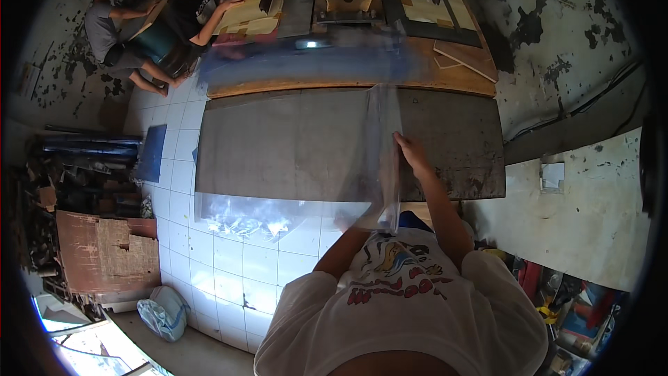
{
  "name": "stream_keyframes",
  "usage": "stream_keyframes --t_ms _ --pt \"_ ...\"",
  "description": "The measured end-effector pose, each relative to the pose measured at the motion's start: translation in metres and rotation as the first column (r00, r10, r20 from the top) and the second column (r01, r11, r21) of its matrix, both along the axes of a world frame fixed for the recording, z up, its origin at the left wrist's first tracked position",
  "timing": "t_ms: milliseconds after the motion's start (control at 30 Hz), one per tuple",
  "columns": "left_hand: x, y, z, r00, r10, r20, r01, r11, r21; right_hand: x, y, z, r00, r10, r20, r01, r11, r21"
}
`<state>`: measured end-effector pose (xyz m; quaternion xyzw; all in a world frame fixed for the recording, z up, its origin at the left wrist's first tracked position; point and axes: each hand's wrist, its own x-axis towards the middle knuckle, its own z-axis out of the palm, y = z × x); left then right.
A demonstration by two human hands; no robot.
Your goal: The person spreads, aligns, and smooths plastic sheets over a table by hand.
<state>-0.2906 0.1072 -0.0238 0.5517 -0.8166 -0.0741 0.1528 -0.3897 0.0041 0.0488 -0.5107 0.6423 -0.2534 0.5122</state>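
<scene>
A large clear plastic sheet [292, 146] is spread over the grey table top [459, 132], sagging over the front edge with glare on it. My right hand [412, 155] is raised on the sheet's right edge, pinching it where the film folds upright. My left hand [367, 219] is low near the table's front edge, behind the film and blurred, gripping the sheet's lower corner. Below them is my white printed shirt.
A wooden bench [445, 73] with a metal machine stands behind the table. Two people [160, 21] sit at the far left. Blue rolls [90, 147], a rusty board [104, 251] and a white bag [163, 313] lie on the tiled floor at left.
</scene>
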Motion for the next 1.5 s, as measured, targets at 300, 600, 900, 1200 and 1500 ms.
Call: stream_keyframes --t_ms 300,600,900,1200,1500 --pt "0.008 -0.009 -0.003 1.0 0.012 -0.006 -0.012 1.0 -0.003 0.017 0.01 0.036 0.99 0.134 0.04 -0.133 0.991 -0.022" --pt "0.013 0.038 -0.006 0.996 -0.072 -0.058 0.071 0.997 -0.017 0.019 0.012 0.072 0.987 0.161 -0.02 -0.159 0.985 0.069" --pt "0.013 0.07 -0.013 0.992 -0.085 -0.097 0.081 0.996 -0.039 0.029 0.009 0.076 0.981 0.195 0.015 -0.195 0.97 0.145" --pt "0.009 0.022 -0.011 0.997 -0.031 -0.075 0.028 0.999 -0.047 0.023 0.028 0.061 0.991 0.13 -0.038 -0.135 0.978 -0.162" --pt "0.006 0.051 -0.011 0.987 -0.119 -0.106 0.113 0.992 -0.055 -0.002 0.047 0.06 0.996 0.082 -0.038 -0.089 0.951 -0.295"
